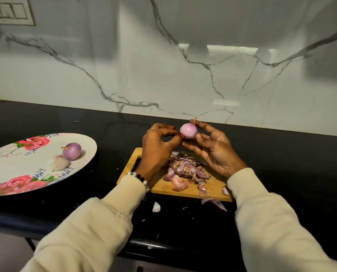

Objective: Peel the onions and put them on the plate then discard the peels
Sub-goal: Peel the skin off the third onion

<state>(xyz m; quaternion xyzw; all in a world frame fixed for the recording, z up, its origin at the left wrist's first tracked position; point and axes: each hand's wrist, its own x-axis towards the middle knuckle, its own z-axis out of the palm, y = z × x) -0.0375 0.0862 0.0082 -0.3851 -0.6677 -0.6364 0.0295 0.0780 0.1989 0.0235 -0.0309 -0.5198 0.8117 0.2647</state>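
Both hands hold one onion (188, 130) up above the board (164, 185). The right hand (212, 152) grips it with thumb and fingers curled round it. The left hand (157, 146) pinches at its side with thumb and fingertip. A heap of peels (185, 169) lies on the board (a few bits lie on the black counter (281, 163) just in front of the board). Left of the board sits the plate (10, 165) with two peeled onions (72, 151) on it.

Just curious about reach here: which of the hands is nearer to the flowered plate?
Left. The left hand is on the side of the plate, which lies left of the board; the right hand is on the onion's far side.
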